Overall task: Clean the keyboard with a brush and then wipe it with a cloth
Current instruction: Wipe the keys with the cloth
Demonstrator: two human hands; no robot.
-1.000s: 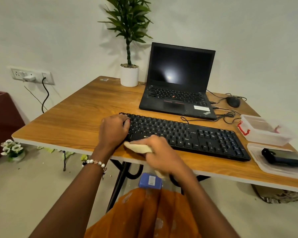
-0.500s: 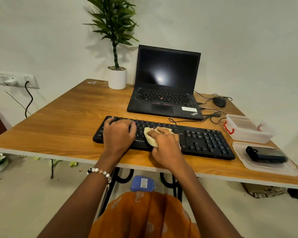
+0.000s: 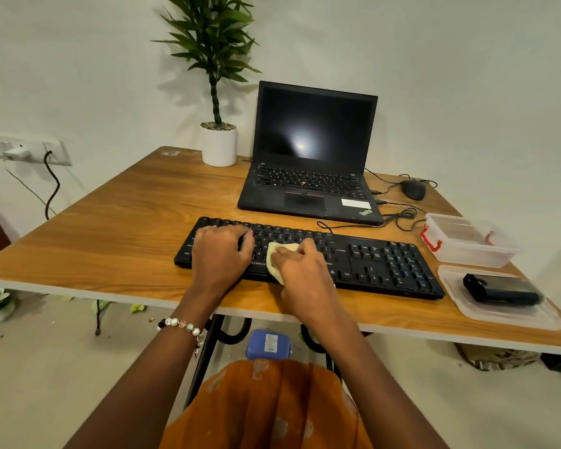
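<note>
A black keyboard (image 3: 379, 264) lies across the front of the wooden table (image 3: 117, 228). My left hand (image 3: 219, 254) rests on the keyboard's left end, fingers bent over the keys. My right hand (image 3: 302, 270) grips a pale yellow cloth (image 3: 276, 257) and presses it on the keys near the keyboard's middle. Most of the cloth is hidden under that hand. No brush is visible.
An open black laptop (image 3: 311, 157) stands behind the keyboard, with a potted plant (image 3: 219, 144) to its left and a mouse (image 3: 413, 188) with cables to its right. A clear box (image 3: 467, 241) and a lid holding a black object (image 3: 502, 288) sit at the right edge.
My right hand has brought the cloth from the table's front edge up onto the keys and rubs it there. My left hand stays on the keyboard's left end.
</note>
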